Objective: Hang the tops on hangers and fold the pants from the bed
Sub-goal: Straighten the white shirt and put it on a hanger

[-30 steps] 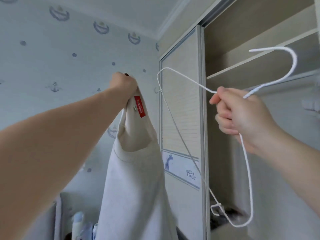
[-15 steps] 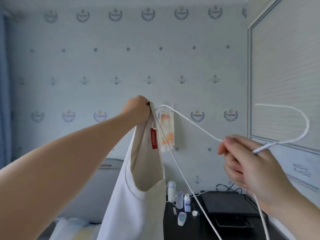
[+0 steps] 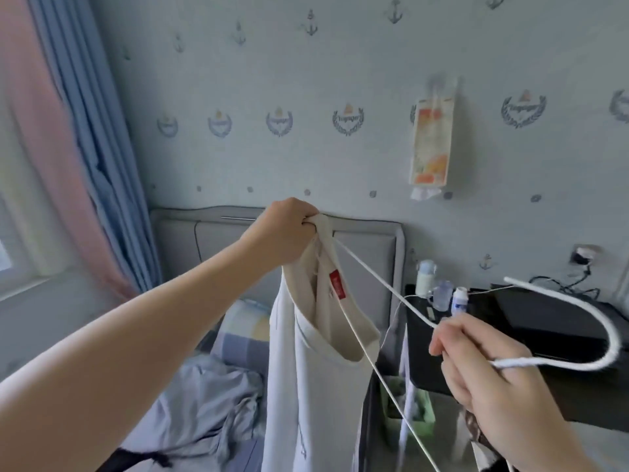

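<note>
My left hand [image 3: 282, 233] is closed on the neckline of a white top [image 3: 306, 386] with a beige lining and a red label, holding it up so it hangs down over the bed. My right hand [image 3: 483, 366] grips a white wire hanger [image 3: 578, 338] at the base of its hook. One hanger arm runs up and left, and its corner sits inside the collar next to my left fingers. On the bed [image 3: 235, 332] below lies a crumpled light blue garment [image 3: 200, 400].
A grey padded headboard [image 3: 367, 240] stands against the anchor-print wall. A black bedside table [image 3: 510, 338] at right carries small bottles, a black box and cables. Blue and pink curtains [image 3: 85, 137] hang at left. A tissue pack [image 3: 430, 141] hangs on the wall.
The view has swung left and down from the wardrobe to the bed. The hanger's corner, earlier beside the collar, now sits inside it. Both hands have come lower.
</note>
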A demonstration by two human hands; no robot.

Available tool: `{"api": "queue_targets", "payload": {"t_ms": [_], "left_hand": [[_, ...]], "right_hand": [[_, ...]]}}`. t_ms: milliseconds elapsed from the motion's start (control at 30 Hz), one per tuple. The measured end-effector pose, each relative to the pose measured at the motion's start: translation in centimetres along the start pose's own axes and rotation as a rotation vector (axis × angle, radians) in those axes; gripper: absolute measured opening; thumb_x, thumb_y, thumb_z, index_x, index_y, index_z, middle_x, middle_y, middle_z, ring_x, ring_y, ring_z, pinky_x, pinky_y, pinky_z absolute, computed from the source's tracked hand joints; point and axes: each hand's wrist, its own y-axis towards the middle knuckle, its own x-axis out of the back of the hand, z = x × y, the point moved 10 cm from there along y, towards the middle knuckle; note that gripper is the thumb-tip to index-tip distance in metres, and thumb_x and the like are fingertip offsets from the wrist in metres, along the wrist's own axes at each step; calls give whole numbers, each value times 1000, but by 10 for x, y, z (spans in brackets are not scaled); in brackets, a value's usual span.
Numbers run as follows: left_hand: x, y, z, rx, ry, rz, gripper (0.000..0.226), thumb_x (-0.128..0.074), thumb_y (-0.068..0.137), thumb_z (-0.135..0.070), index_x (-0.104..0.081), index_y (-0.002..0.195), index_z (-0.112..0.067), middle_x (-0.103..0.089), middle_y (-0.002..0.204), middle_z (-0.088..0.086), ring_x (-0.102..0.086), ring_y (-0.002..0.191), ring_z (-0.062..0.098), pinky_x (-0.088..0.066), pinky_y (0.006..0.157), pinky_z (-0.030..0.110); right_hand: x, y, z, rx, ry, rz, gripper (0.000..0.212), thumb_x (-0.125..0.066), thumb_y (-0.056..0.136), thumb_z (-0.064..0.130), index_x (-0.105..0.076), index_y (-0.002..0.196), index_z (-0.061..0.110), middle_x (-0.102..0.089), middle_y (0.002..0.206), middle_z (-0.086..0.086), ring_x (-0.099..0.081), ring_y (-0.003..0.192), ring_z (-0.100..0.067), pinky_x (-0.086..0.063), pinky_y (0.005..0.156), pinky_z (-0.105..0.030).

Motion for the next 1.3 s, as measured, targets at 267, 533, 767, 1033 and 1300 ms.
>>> {"api": "queue_targets", "payload": {"t_ms": [267, 533, 767, 1033, 1300], "left_hand": [[-45, -59, 67, 60, 83, 54, 33, -41, 82, -7, -68, 96, -21, -70, 91, 4, -63, 87, 32, -57, 74, 46], [-68, -129, 97, 247, 70, -7, 34, -44, 81, -3, -70, 91, -22, -66, 77, -3, -58, 77, 24, -49, 63, 35], [-88, -170, 101, 397, 127, 56, 38, -44, 88, -3, -72, 104, -23, -72, 98, -1, -62, 92, 23, -53, 80, 46], [-126, -210, 87, 506, 112, 156, 33, -45, 94, -8, -71, 106, -24, -68, 90, -6, -58, 85, 20, -52, 68, 37], [-146, -238, 70, 546, -18, 107, 28, -47, 84, -6, -70, 93, -20, -66, 78, -5, -52, 71, 10, -43, 61, 25]], "right_hand": [[-66, -3, -61, -33, -174, 112, 36, -47, 89, 53, -60, 77, 22, -31, 48, 4, -27, 46, -10, -24, 45, -25], [-122, -12, -113, -79, -54, 344, 31, -51, 103, 21, -56, 72, 22, -43, 52, 12, -38, 49, -6, -28, 52, -15], [-138, -28, -150, -168, 45, 569, 28, -49, 97, 37, -55, 73, 25, -41, 50, 13, -33, 47, -4, -27, 49, -14], [-162, -39, -177, -231, 129, 585, 36, -50, 104, 25, -56, 68, 30, -46, 53, 14, -39, 49, -4, -32, 51, -15], [-177, -58, -193, -271, 110, 583, 34, -51, 103, 13, -57, 75, 32, -56, 61, 18, -51, 59, -2, -37, 57, -12]]}}
